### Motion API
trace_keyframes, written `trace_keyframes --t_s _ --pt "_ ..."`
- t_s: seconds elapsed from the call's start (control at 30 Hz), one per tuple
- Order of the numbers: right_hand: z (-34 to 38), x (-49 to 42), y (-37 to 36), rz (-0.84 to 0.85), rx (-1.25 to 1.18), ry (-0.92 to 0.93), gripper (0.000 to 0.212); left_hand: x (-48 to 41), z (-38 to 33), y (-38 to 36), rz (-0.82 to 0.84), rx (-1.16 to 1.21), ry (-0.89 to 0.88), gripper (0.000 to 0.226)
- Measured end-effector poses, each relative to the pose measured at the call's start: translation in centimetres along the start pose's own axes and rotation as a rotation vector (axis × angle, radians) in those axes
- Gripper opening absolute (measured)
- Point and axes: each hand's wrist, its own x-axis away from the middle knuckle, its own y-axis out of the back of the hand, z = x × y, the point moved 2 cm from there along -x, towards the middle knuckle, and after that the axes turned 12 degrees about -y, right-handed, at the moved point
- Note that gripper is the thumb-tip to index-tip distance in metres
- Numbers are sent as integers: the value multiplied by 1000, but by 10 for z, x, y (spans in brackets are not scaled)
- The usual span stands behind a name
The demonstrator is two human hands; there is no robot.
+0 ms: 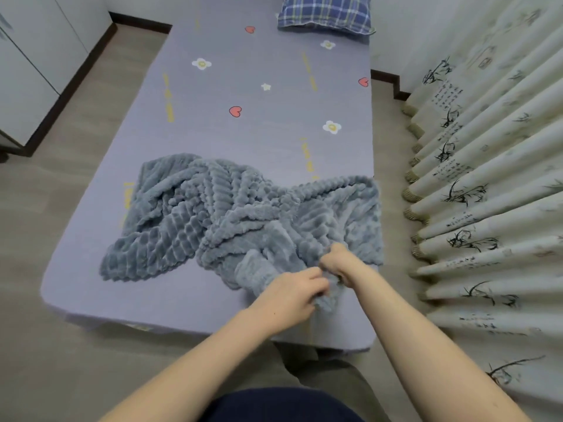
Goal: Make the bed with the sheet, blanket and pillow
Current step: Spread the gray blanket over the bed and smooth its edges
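Blanket (231, 220): crumpled, long axis across the bed (243, 117), well short of the pillow (326, 12).
Left hand (292, 295): fingers closed on its near edge.
Right hand (338, 261): likewise.

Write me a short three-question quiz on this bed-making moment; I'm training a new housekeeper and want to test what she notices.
1. True or false: the blanket is spread flat over the whole sheet.
2. Where does the pillow lie? A) at the far end of the bed B) on the floor C) under the blanket
3. Fill in: the left hand and right hand both grip the blanket near the bed's ____ end.

Key: 1 false, it lies bunched; 2 A; 3 near.
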Motion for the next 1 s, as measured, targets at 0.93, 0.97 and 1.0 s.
trace_keyframes --t_s 0.93,0.97,1.0 --pt "-159 -114 212 20 -3 379 34 -107 -82 -125 -700 596 927 37" --pt "-154 -115 212 -150 272 490 53 -108 -95 -116 -668 515 878 32" --pt "-144 -110 208 -240 449 629 72 -110 -107 -106 -577 415 843 23"
